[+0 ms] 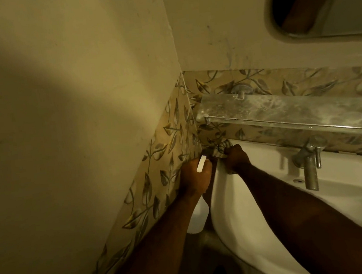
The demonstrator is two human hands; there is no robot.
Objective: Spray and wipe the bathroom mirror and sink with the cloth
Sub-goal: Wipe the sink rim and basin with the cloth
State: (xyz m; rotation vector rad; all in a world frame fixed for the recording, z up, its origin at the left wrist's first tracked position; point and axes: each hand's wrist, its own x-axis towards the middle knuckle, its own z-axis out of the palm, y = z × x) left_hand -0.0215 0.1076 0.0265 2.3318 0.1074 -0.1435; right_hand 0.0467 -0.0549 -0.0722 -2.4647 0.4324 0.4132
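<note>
Leftmost, the left hand (pixel 194 176) curls its fingers round a white plastic spray bottle (pixel 195 219) beside the leaf-patterned tiles (pixel 166 151). A crumpled striped cloth (pixel 221 148), clamped in the right hand's (pixel 237 157) fingers, sits on the white ceramic sink's (pixel 229 201) back-left corner.

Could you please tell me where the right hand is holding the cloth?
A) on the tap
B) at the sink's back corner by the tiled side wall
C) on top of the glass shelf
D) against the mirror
B: the right hand grips the cloth at the back corner of the sink, below the shelf and away from the tap and mirror.
</note>
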